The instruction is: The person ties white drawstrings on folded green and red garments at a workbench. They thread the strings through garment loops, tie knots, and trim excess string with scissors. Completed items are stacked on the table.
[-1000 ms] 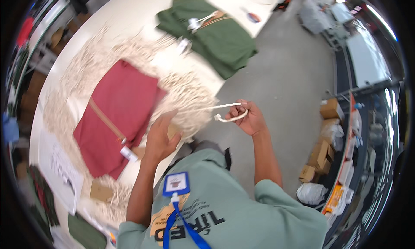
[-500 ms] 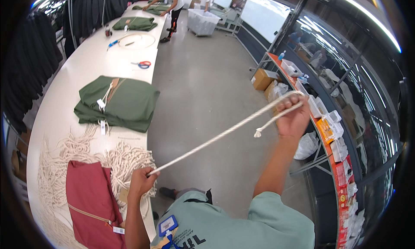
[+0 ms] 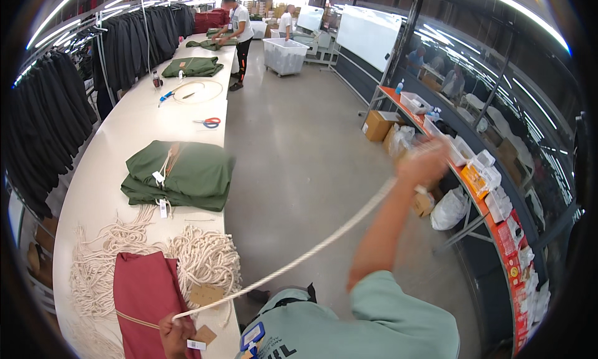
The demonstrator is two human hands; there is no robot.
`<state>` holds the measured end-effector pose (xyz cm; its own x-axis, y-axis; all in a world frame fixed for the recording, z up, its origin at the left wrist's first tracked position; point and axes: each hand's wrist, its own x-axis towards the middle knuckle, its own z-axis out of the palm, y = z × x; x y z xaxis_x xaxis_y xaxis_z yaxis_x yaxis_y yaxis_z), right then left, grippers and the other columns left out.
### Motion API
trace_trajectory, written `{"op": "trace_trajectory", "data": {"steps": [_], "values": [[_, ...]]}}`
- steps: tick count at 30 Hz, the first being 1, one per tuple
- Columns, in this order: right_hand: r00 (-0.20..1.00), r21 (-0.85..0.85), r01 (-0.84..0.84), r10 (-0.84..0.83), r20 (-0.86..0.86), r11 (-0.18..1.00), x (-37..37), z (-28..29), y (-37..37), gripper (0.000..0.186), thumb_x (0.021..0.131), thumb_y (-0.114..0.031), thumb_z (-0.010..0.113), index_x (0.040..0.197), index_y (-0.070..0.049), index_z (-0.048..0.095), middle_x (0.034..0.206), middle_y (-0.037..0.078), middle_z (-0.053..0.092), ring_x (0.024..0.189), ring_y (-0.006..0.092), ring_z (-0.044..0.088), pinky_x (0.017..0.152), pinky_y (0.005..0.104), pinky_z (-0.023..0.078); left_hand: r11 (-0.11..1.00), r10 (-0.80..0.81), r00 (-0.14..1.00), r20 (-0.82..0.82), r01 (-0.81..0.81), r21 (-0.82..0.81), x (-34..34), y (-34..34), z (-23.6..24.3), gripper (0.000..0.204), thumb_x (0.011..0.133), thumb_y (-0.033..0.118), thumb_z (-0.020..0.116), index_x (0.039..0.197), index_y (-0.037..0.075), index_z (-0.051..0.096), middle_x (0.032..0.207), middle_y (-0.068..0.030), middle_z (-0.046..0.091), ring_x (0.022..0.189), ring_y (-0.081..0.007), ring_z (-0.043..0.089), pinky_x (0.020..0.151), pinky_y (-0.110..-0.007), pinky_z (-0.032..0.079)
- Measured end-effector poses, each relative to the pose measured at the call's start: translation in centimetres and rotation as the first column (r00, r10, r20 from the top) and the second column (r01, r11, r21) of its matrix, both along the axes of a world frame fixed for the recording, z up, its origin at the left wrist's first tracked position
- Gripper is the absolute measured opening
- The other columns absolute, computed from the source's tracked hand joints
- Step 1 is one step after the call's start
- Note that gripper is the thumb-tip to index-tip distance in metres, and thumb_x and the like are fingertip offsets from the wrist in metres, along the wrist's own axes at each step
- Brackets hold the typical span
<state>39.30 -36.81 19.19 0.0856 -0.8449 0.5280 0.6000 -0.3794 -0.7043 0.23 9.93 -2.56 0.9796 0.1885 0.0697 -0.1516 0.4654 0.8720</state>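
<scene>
A thick white twisted rope (image 3: 324, 247) runs diagonally and slightly curved between my hands. My left hand (image 3: 172, 334) grips one end over a folded maroon cloth item (image 3: 134, 278), which has a tan cord and tags. My right hand (image 3: 422, 162), smeared by motion, is raised out to the right over the aisle, closed round the rope, with a short end hanging below it. Loose piles of cream cords (image 3: 205, 259) lie around the maroon item, with folded green cloth items (image 3: 193, 178) farther along the table.
Scissors (image 3: 210, 123) and a coiled hose (image 3: 198, 83) lie on the long table (image 3: 93, 191). Black garments (image 3: 47, 128) hang at left. A co-worker (image 3: 238, 32) works at the far table end near a wheeled bin (image 3: 283, 53). A shelf with boxes (image 3: 473, 184) lines the right.
The view has tilted up toward the far aisle. My left hand has moved down and left, onto the maroon item. My right hand has swept outward, drawing the rope out longer since a second ago.
</scene>
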Motion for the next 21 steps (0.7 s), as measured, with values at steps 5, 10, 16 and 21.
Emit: {"op": "trace_trajectory", "data": {"steps": [5, 10, 16, 21], "values": [[0.558, -0.624, -0.687, 0.820, -0.127, 0.371, -9.1, -0.7, 31.3, 0.027, 0.094, -0.029, 0.064, 0.105, -0.005, 0.061, 0.111, 0.016, 0.063, 0.104, 0.0294, 0.059, 0.085, 0.0438, 0.050, 0.471, 0.803, 0.568, -0.180, -0.791, -0.391, -6.6, 0.4, 1.2, 0.028, 0.100, 0.029, 0.052, 0.075, 0.018, 0.049, 0.051, 0.0029, 0.027, 0.045, -0.0108, 0.027, 0.048, -0.028, 0.032], [0.029, -0.658, -0.701, 0.911, -0.411, -0.274, -25.7, -7.4, 41.3, 0.025, 0.090, -0.022, 0.066, 0.100, -0.001, 0.057, 0.113, 0.018, 0.055, 0.110, 0.0348, 0.053, 0.090, 0.0452, 0.047, 0.459, 0.808, 0.583, -0.086, -0.715, -0.528, -11.8, -1.6, -2.7, 0.025, 0.102, 0.031, 0.054, 0.095, 0.008, 0.064, 0.061, -0.0009, 0.050, 0.052, -0.0124, 0.044, 0.050, -0.028, 0.037], [-0.357, -0.093, -0.621, 0.386, -0.850, -0.778, -33.4, -18.7, 37.5, 0.027, 0.086, -0.015, 0.064, 0.104, 0.003, 0.055, 0.112, 0.016, 0.049, 0.107, 0.0337, 0.053, 0.081, 0.0443, 0.051, 0.340, 0.681, 0.546, -0.488, -0.826, -0.450, -9.3, 2.1, -9.2, 0.028, 0.103, 0.032, 0.044, 0.098, 0.009, 0.059, 0.091, -0.0062, 0.065, 0.087, -0.0216, 0.064, 0.078, -0.038, 0.054], [-0.215, 0.003, -0.714, 0.217, -0.952, -0.700, -36.4, -23.3, 35.0, 0.039, 0.088, -0.016, 0.059, 0.123, -0.004, 0.048, 0.118, 0.016, 0.050, 0.114, 0.0360, 0.053, 0.085, 0.0469, 0.054, 0.401, 0.657, 0.565, -0.499, -0.823, -0.403, -7.8, 1.8, -8.6, 0.027, 0.105, 0.027, 0.039, 0.104, 0.007, 0.056, 0.105, -0.0085, 0.067, 0.104, -0.0250, 0.063, 0.094, -0.040, 0.052]]}}
